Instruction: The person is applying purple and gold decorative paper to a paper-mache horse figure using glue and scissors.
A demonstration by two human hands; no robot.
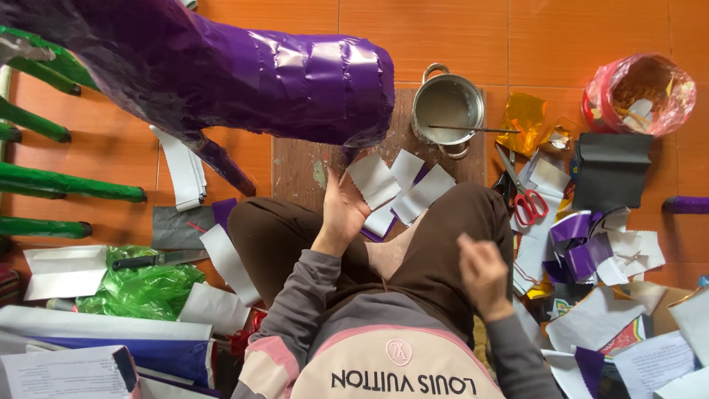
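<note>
Purple paper-covered sculpted form [244,74] is hanging across the far left of the scene, its blunt end reaching over a brown wooden board [303,166] on the orange tiled floor [443,29]. The left hand [341,210] is lifting with fingers released and spread just under that end, touching nothing clearly, seemingly to press covering in place. The right hand [481,270] is blurring near the knee, loosely curled; I cannot tell whether it is gripping anything. White cut paper squares [402,185] are lying on the board within easy reach, beside a small metal pot [447,107] with a stick resting across it. Red-handled scissors [526,201] are lying to the right.
</note>
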